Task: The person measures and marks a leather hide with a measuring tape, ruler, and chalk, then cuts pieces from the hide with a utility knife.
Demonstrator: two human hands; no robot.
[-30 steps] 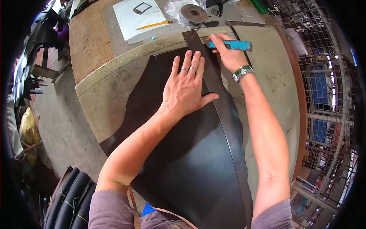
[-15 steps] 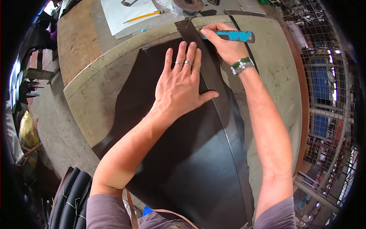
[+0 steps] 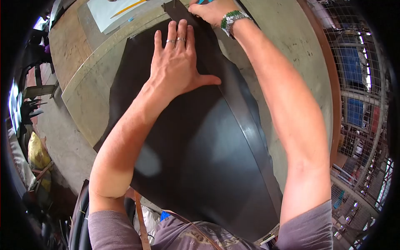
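A large sheet of dark leather [image 3: 196,158] lies over the pale worktable [image 3: 89,91]. My left hand [image 3: 177,62] presses flat on it, fingers spread, two rings on them. A long dark strap [image 3: 239,112] lies along the sheet's right edge, under my thumb. My right hand [image 3: 210,9] is at the strap's far end at the top of the picture, closed on a turquoise-handled knife [image 3: 201,1] that is almost wholly cut off by the frame edge. A green and white beaded band sits on that wrist.
White paper with a yellow pencil [image 3: 127,6] lies at the far left of the table. A wire mesh fence [image 3: 358,83] runs along the right. Dark rolls [image 3: 79,225] stand by my left side, and clutter fills the floor at the left.
The view has tilted down, so hands and table moved up the picture. The knife has mostly left the frame. My left hand stays flat on the leather.
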